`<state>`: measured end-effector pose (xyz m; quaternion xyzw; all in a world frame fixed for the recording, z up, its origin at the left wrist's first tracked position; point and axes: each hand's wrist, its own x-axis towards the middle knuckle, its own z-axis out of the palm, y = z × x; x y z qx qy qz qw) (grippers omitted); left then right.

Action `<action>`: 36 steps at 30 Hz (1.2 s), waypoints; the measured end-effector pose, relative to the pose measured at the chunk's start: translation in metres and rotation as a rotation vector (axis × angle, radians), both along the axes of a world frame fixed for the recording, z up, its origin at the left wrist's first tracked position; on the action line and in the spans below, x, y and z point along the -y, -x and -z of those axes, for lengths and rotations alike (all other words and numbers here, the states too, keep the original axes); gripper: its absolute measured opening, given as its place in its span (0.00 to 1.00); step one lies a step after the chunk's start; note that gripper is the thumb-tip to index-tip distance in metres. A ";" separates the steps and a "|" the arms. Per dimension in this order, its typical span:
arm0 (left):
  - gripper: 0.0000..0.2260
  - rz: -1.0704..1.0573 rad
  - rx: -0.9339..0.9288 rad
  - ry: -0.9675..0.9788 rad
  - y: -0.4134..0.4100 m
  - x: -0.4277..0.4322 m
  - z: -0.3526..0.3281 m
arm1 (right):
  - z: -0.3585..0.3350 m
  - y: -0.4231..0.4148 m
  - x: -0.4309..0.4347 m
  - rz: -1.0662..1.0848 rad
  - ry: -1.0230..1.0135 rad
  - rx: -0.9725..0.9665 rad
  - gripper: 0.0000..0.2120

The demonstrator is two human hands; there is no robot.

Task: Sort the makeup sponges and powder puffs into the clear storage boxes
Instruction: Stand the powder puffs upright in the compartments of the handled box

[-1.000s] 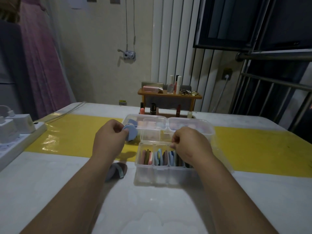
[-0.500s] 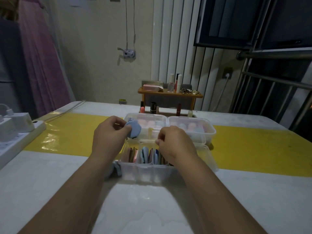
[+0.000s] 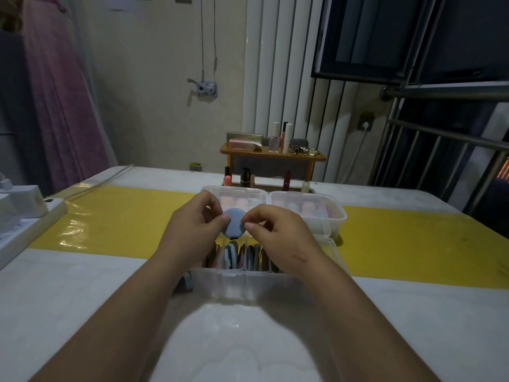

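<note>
A round blue powder puff [image 3: 234,223] hangs between both hands, just above the near clear storage box [image 3: 242,282]. My left hand [image 3: 192,230] pinches its left edge and my right hand [image 3: 275,232] pinches its right edge. The near box holds several puffs standing on edge in compartments. Behind it stand two more clear boxes, the left one [image 3: 234,193] and the right one [image 3: 334,216], with pale egg-shaped sponges inside. Another puff [image 3: 187,281] lies on the table at the near box's left side, mostly hidden by my left forearm.
A yellow strip [image 3: 115,219] crosses the white table. A white power strip with plugs [image 3: 24,213] sits at the left edge. Lipsticks [image 3: 243,177] and a small wooden shelf [image 3: 271,155] with cosmetics stand behind the boxes. Metal bars [image 3: 440,139] rise at the right.
My left hand brought the blue puff rightward over the near box. My right hand left the box's compartments, rose and took the puff's other edge. The near box shifted left.
</note>
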<state>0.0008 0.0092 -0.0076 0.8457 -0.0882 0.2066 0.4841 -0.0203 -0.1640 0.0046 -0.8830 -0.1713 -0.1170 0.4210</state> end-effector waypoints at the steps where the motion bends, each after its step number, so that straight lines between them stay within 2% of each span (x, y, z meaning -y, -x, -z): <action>1: 0.08 0.009 0.004 -0.012 0.000 0.000 0.000 | 0.000 0.000 0.000 0.007 0.000 0.005 0.05; 7: 0.06 0.070 0.005 -0.017 0.000 -0.001 0.001 | 0.000 -0.004 0.007 0.096 -0.041 0.047 0.04; 17: 0.06 -0.041 0.002 -0.025 0.004 -0.002 0.004 | -0.009 -0.004 0.030 0.176 0.001 -0.030 0.09; 19: 0.05 -0.046 0.005 -0.066 0.006 -0.001 0.003 | -0.012 -0.004 0.037 0.212 -0.020 -0.057 0.11; 26: 0.03 -0.044 0.129 -0.408 0.007 -0.001 0.000 | -0.023 -0.003 0.055 0.352 -0.030 -0.065 0.13; 36: 0.03 -0.009 0.039 -0.382 0.006 0.001 0.003 | -0.029 0.002 0.066 0.497 0.019 -0.046 0.07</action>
